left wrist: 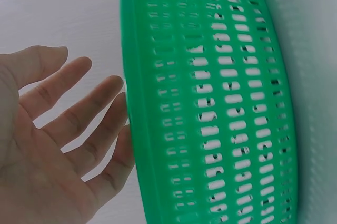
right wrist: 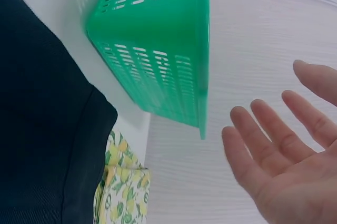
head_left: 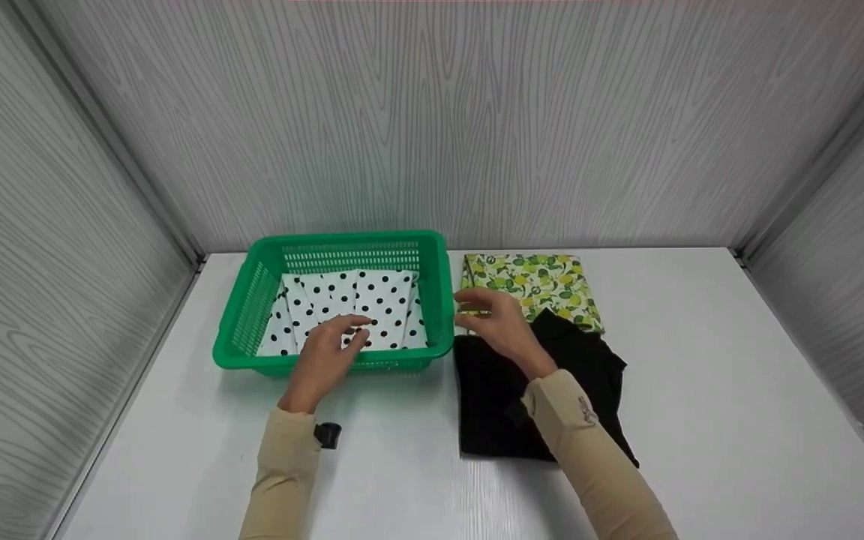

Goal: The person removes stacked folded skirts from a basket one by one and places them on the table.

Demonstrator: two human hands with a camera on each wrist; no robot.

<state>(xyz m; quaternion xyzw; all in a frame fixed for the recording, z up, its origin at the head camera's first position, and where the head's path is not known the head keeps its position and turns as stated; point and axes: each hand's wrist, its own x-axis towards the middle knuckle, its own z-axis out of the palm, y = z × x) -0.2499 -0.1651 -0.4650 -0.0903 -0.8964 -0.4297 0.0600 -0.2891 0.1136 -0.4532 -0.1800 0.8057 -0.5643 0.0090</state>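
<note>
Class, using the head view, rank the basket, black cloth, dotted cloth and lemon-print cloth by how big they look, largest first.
1. Basket
2. Black cloth
3. Dotted cloth and lemon-print cloth: both partly covered and too alike to rank.

A smooth white tabletop (head_left: 709,405) stretches from the near edge of the view to a tall, pale grey far wall panel (head_left: 432,120) with wavy wood-grain lines. A matching grey wood-grain left panel (head_left: 34,285) and right panel (head_left: 844,247) flank it. Straight, darker grey strips, a left strip (head_left: 109,135) and a right strip (head_left: 822,161), line the two far corners, slanting down toward the table.
</note>
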